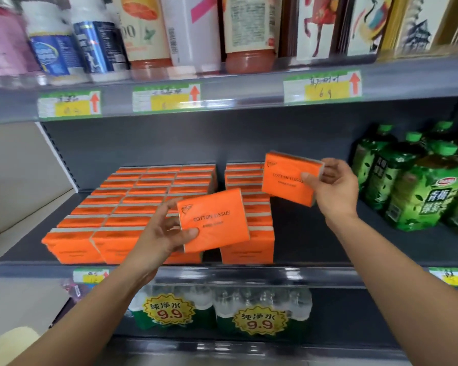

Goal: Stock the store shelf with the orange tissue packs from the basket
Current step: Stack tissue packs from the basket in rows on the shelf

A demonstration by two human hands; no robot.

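My left grip (164, 233) is wrapped round one orange tissue pack (214, 220), thumb on its printed face and fingers behind. It holds the pack tilted, above the front of the stocked rows. My right grip (333, 186) pinches a second pack (288, 178) by its right end, higher and further in, over the bare part of the middle shelf (315, 233).

For room to move, that bare dark strip runs from the front lip to the back wall. It lies between the rightmost column of packs (249, 207) and the green tea bottles (421, 186) (the widest lane I can see on this level). A narrow gap parts that column from the three-column block (143, 199) to its left, and the block stops short of the shelf's left end. Overhead, the upper shelf edge (249, 101) with its price tags (323, 87) caps the space; both held packs are below it.

The stocked packs stand on edge, pressed close one behind another, the front ones facing out. The upper shelf carries bottles and cartons (148, 35), too blurred for me to read. Under the middle shelf sit wrapped water bottles (222, 305) with yellow 9.9 stickers.
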